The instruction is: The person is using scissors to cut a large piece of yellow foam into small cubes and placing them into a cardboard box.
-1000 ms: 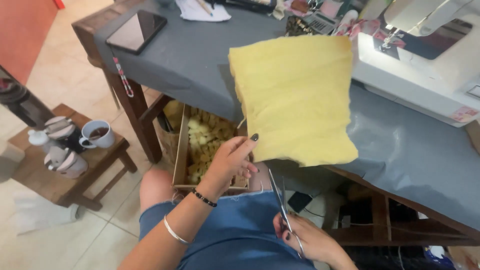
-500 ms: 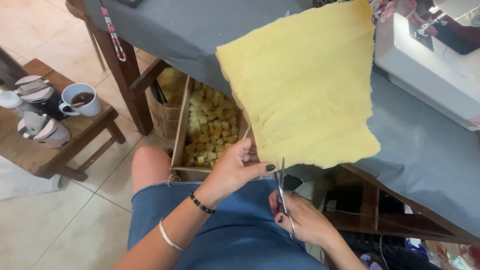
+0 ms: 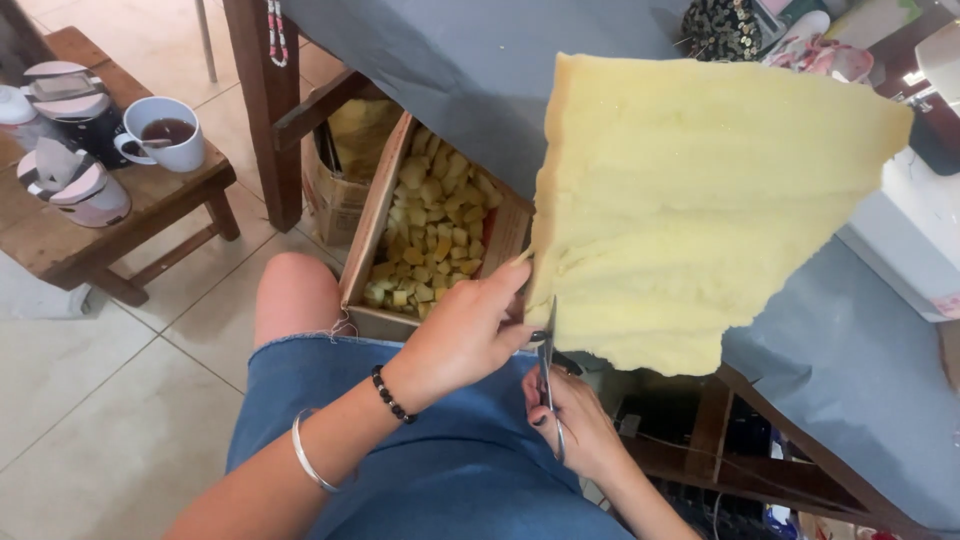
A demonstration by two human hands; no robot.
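Yellow foam sheet [image 3: 690, 200] gripped by left hand [image 3: 465, 335]; right hand [image 3: 575, 425] holds scissors [image 3: 548, 350].

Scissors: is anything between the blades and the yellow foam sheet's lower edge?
Nothing visible. The scissors in the right hand point up at the yellow foam sheet, right beside the left hand pinching its lower left edge.

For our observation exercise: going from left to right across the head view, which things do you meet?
White mug → wooden box of yellow foam cubes → left hand → scissors → yellow foam sheet → white sewing machine.
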